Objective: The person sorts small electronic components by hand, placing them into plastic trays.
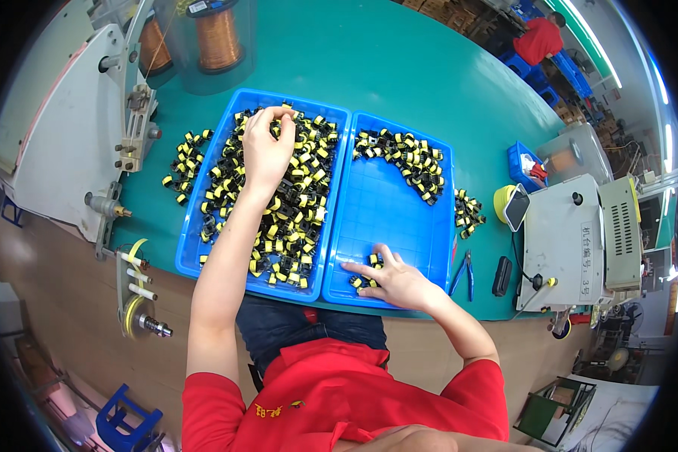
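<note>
Heaped with small black coil bobbins wrapped in yellow tape (294, 218), the left blue tray (189, 245) sits on the table. Over its far part is my left hand (268, 147), thumb and fingers pinched together; what they hold, if anything, is hidden. My right hand (399, 282) reaches low into the right blue tray (377, 203). Its fingers are spread around several bobbins (359, 282) near the tray's near-left corner. More bobbins (410, 162) lie along this tray's far and right sides.
Loose bobbins (186, 166) lie left of the trays, others (468, 213) to the right. Blue-handled pliers (464, 275) and a black case (502, 276) flank a grey machine (557, 248). A winding machine (71, 113) and copper wire spools (218, 41) stand left. A co-worker (539, 39) is far right.
</note>
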Action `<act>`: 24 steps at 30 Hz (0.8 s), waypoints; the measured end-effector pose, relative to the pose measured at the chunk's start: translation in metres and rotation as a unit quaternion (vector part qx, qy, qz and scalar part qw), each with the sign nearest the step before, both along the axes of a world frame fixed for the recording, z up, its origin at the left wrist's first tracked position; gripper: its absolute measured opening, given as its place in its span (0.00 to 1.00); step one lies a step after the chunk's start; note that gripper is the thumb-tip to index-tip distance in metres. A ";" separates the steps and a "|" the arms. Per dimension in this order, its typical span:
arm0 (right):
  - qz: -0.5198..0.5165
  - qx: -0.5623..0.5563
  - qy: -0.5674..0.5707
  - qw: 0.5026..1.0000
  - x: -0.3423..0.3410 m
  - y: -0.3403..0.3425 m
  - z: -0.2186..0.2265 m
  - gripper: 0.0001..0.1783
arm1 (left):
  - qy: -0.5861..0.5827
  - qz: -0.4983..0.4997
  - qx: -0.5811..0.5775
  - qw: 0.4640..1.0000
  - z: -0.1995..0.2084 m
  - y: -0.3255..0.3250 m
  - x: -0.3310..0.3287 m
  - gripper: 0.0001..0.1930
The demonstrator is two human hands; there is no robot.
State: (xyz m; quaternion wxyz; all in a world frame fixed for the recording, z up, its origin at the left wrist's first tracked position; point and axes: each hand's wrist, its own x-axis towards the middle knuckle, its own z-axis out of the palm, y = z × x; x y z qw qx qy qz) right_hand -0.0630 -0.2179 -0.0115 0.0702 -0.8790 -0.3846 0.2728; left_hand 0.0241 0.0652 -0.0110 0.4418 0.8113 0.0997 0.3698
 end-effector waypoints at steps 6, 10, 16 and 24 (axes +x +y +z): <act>0.076 0.008 -0.015 0.997 0.006 -0.004 0.002 0.24 | -0.007 -0.004 -0.007 1.000 -0.001 0.001 0.000 0.07; 0.064 0.044 0.002 0.997 0.011 -0.013 0.005 0.22 | 0.001 -0.010 -0.023 1.000 0.000 0.001 0.000 0.07; -0.002 0.036 -0.023 0.999 0.031 -0.015 0.013 0.28 | 0.005 -0.016 -0.008 1.000 0.001 0.000 0.001 0.07; 0.104 0.085 -0.239 0.962 0.033 -0.023 0.011 0.29 | 0.007 -0.001 0.003 1.000 -0.003 0.003 0.001 0.07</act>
